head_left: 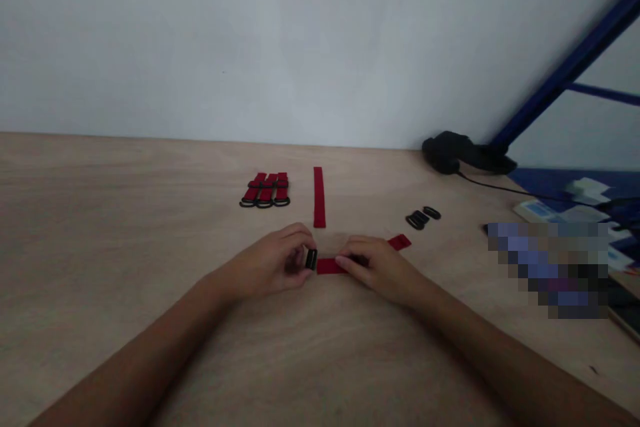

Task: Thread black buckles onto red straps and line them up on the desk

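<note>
My left hand [270, 261] pinches a small black plastic buckle [311, 259] between thumb and fingers. My right hand [381, 268] holds down and grips a red webbing strap [330, 266], which runs from the buckle under that hand and comes out at the far side [399, 242]. The strap's end looks close to or at the buckle, but I cannot tell whether it is threaded. Straight ahead lies a loose red strap [319, 197], just beyond my hands. Several red straps fitted with black rings [265, 190] lie side by side to its left, and a small pile of black rings [421, 217] lies to its right.
The light wood table [125, 227] meets a white wall at the back. A black clamp-like device [457, 152] with a cable sits at the back right, near a blue frame [565, 73]. Papers [560, 212] and a pixelated patch [547, 270] lie at the right.
</note>
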